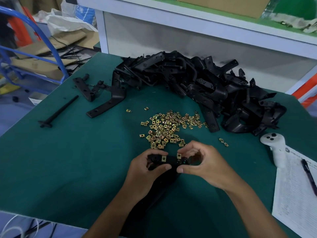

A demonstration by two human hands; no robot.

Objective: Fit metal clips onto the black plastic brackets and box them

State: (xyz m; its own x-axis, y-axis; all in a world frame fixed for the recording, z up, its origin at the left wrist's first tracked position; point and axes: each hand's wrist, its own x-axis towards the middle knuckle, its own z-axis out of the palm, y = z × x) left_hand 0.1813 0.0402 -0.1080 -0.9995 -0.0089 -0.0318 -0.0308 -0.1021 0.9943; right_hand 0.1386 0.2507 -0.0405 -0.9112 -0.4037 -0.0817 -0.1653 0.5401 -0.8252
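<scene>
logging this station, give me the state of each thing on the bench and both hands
left hand: grips the bracket's left end
right hand: pinches a clip onto the bracket
held bracket: one clip seated, second going on
second clip: at the bracket's edge, under the fingertips
loose clips: scattered heap on the mat
bracket pile: jumbled, no clips visible
white controller: lying idle
pen: resting on the paper sheet

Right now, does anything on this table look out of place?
Mostly it is work clutter, but a white game-style controller lies at the right edge beside the bracket pile, unlike any part. A few clips lie strayed from the main clip heap.
</scene>
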